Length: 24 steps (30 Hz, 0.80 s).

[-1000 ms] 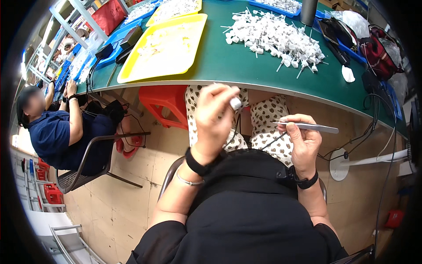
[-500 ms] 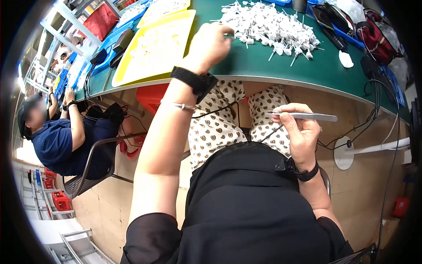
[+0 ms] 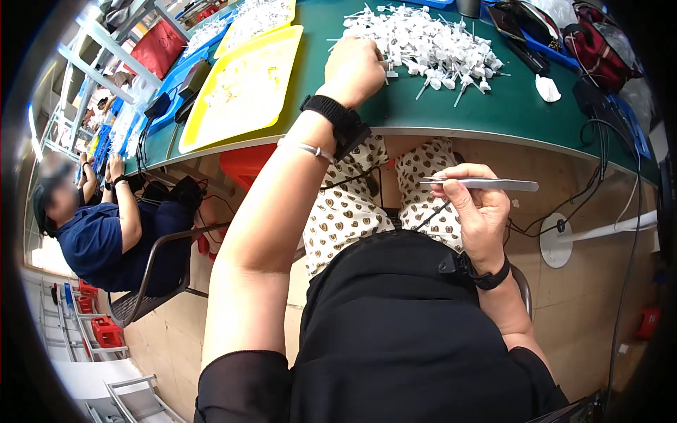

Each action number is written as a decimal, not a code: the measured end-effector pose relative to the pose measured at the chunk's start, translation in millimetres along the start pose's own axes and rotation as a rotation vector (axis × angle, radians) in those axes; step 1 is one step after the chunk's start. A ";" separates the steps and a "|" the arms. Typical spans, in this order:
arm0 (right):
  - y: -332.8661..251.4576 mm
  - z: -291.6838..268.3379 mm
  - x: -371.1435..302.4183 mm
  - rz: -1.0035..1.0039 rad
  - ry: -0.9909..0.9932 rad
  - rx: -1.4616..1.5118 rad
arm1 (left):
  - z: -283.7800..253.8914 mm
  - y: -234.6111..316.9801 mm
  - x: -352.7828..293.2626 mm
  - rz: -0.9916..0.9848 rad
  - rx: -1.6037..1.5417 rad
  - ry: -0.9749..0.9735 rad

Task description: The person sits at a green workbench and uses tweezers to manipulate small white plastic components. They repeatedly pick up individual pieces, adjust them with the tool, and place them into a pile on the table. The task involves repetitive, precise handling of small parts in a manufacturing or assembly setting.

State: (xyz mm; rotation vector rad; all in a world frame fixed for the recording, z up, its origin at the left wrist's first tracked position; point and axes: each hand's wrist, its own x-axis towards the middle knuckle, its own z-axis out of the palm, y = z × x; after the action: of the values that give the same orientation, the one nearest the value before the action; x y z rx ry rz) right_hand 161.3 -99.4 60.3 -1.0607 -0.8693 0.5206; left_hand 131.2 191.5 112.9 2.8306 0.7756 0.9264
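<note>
My left hand (image 3: 356, 69) rests at the left edge of a heap of small white plastic parts with thin stems (image 3: 444, 49) on the green table. Its fingers curl down among the parts. The back of the hand hides most of them, so what they grip cannot be made out. Over my lap, my right hand (image 3: 481, 211) is closed around metal tweezers (image 3: 497, 184), held about level with the tips pointing left. The tweezers' tips are apart from the heap.
A yellow tray (image 3: 276, 92) holding small pale pieces lies left of my left hand. On the right are a crumpled white piece (image 3: 547, 89), dark red bag (image 3: 599, 42) and cables (image 3: 599, 162). A person in dark blue (image 3: 95, 236) sits at the left.
My left hand has moved slightly right and down the heap's near-left edge, its fingers now curled downward. My right hand and the tweezers have hardly moved. The whole view has shifted slightly.
</note>
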 end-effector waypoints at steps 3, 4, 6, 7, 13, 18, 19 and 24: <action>0.9 0.8 1.7 -0.019 0.009 0.035 | -21.9 5.3 -24.4 -0.206 -0.401 0.025; 1.0 0.1 2.0 -0.029 0.023 0.028 | -28.7 11.6 -38.0 -0.267 -0.665 -0.036; 0.9 -1.3 2.0 -0.023 0.039 0.083 | -46.7 34.2 -80.8 -0.376 -1.057 -0.105; 1.3 -1.6 2.6 -0.020 0.038 0.111 | -54.0 48.7 -107.2 -0.426 -1.191 -0.110; 2.9 5.3 -1.5 0.039 -0.011 0.156 | -32.7 79.2 -212.7 -0.506 -1.279 -0.200; 5.0 11.2 -11.5 0.033 -0.068 0.069 | -16.1 83.5 -222.5 -0.386 -1.248 -0.016; 5.4 12.4 -12.4 0.032 -0.072 0.054 | -14.0 84.5 -226.1 -0.426 -1.271 -0.008; 5.2 17.4 -13.8 0.048 -0.058 -0.002 | -4.1 87.6 -234.8 -0.429 -1.283 0.058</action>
State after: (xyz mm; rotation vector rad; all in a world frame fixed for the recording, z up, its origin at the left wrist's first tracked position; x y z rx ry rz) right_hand 139.3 -98.1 54.4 -1.0745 -0.8970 0.5936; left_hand 5.3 1.5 8.5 1.4685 0.4618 0.9244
